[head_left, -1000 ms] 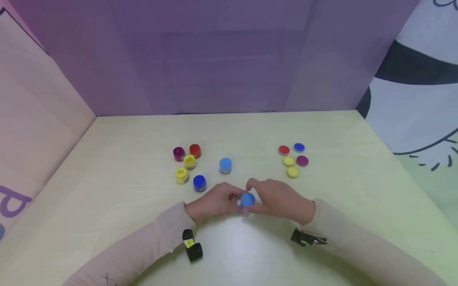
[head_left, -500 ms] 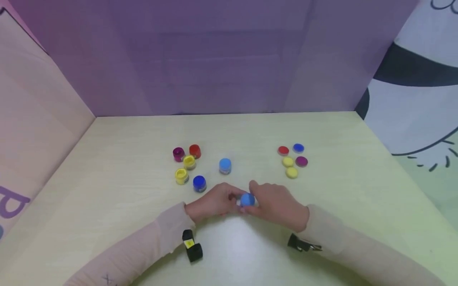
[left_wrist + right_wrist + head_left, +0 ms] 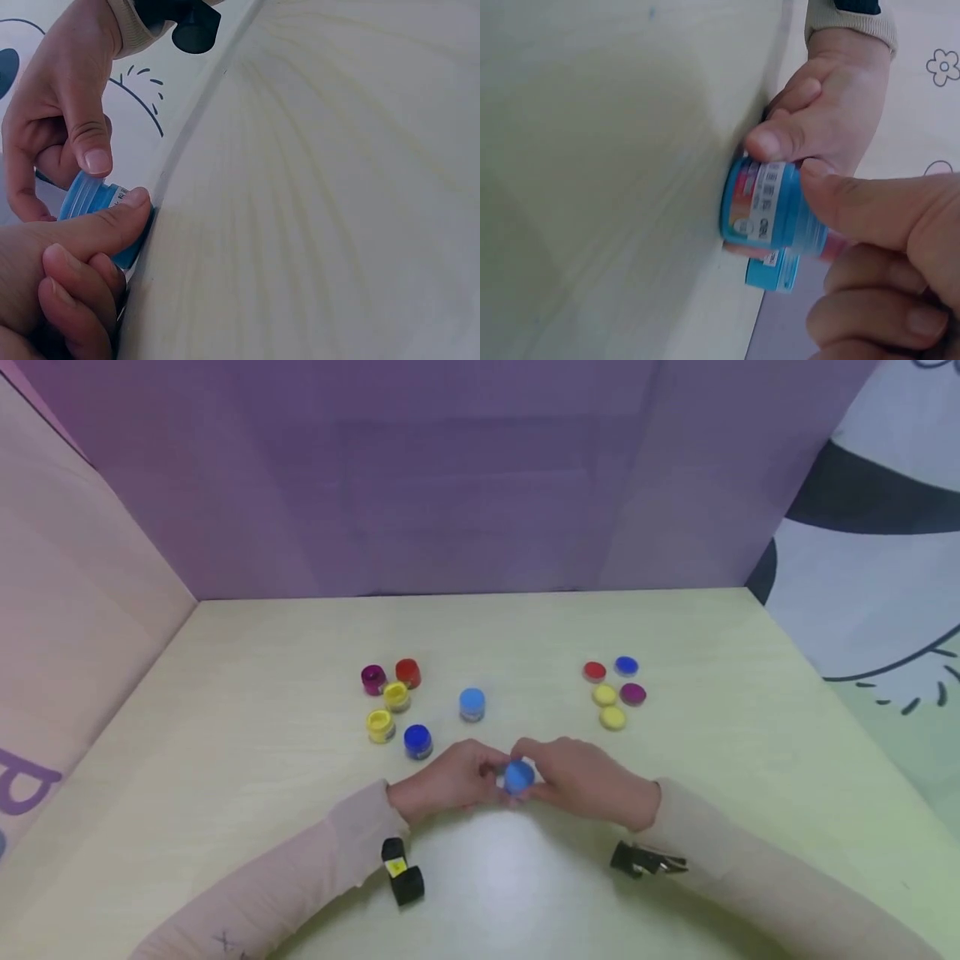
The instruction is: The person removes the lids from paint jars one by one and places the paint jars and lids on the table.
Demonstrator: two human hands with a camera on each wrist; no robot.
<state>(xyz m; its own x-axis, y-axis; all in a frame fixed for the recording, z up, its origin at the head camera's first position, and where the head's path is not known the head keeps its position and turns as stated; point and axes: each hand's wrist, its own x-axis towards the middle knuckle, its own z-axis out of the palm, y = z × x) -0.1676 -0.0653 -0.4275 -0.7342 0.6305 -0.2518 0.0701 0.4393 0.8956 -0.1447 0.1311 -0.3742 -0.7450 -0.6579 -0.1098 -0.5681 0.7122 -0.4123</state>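
A small light blue paint jar (image 3: 519, 777) is between both hands, close over the table near its front. My left hand (image 3: 459, 774) grips the body of the jar from the left, thumb along its printed label (image 3: 765, 202). From the right, my right hand (image 3: 588, 781) pinches the ribbed lid (image 3: 81, 196), thumb on one side and forefinger on the other. In the right wrist view the jar lies sideways across the picture, lid toward my right hand. The lid is on the jar, and fingers cover part of its rim.
Beyond the hands stand a capped light blue jar (image 3: 472, 704) and a dark blue jar (image 3: 417, 742). Open yellow (image 3: 380, 727), red (image 3: 408, 673) and purple (image 3: 373, 680) jars cluster left. Loose lids (image 3: 612, 718) lie right. A purple wall (image 3: 480, 485) closes the table's far side.
My right hand first turned in and down around the lid, then swung back out with its forefinger on the lid's far edge. My left hand and the jar have stayed nearly still.
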